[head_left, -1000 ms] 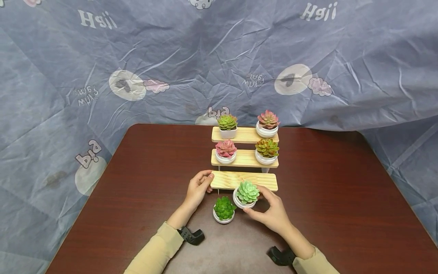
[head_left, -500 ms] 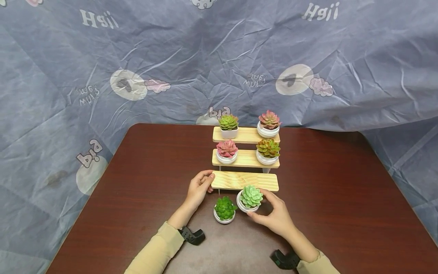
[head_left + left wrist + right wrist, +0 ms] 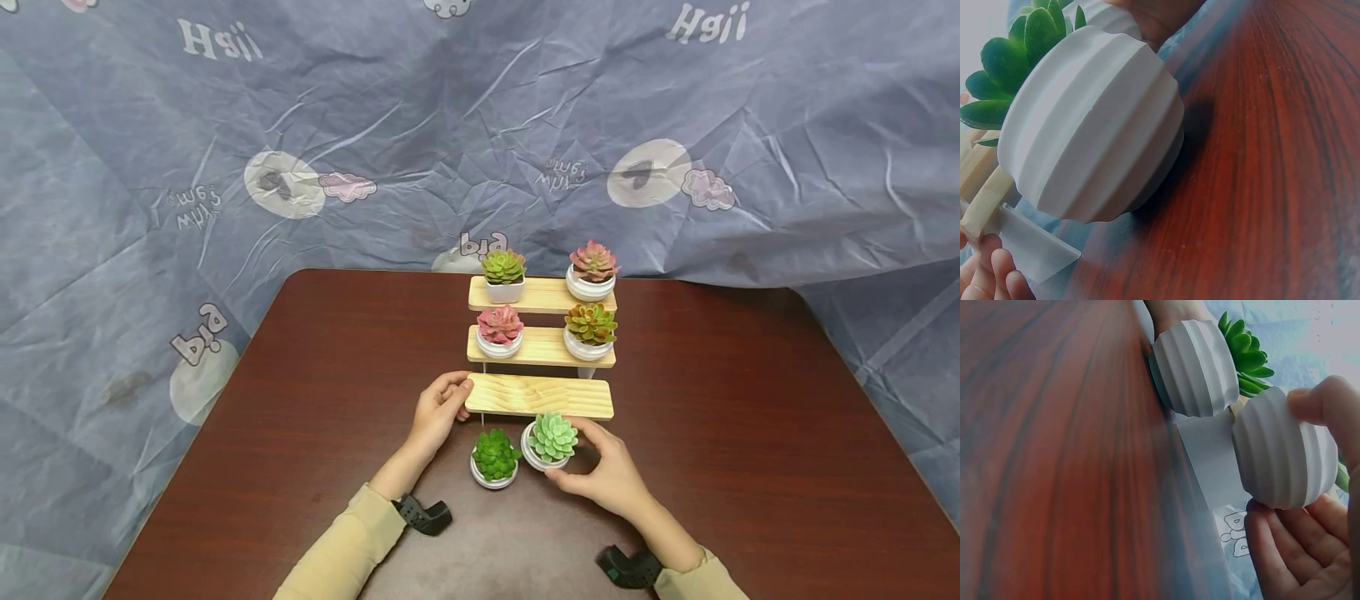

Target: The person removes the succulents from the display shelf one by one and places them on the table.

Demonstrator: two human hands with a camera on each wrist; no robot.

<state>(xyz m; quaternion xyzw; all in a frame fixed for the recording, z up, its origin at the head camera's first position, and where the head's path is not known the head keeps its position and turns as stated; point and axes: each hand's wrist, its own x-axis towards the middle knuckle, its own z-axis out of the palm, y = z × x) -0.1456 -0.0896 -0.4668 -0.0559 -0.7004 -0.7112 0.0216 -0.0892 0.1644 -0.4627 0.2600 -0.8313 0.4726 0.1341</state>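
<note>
A three-tier wooden stand (image 3: 540,395) sits on the dark red table (image 3: 300,400). My left hand (image 3: 439,408) grips the left end of its lowest, bare shelf. My right hand (image 3: 603,467) holds a pale green succulent in a ribbed white pot (image 3: 551,442) (image 3: 1285,456) just in front of that shelf, thumb and fingers curled round the pot. A dark green succulent in a white pot (image 3: 494,458) (image 3: 1091,125) stands on the table between my hands. The two upper shelves carry several potted succulents, two on each.
A crumpled blue-grey printed cloth (image 3: 375,133) hangs behind and around the table. Bare table lies left and right of the stand. Black wrist straps (image 3: 423,515) show at both cuffs.
My right hand has moved the pale green succulent slightly right and lower, toward the table in front of the lowest shelf. My left hand has stayed on the shelf end.
</note>
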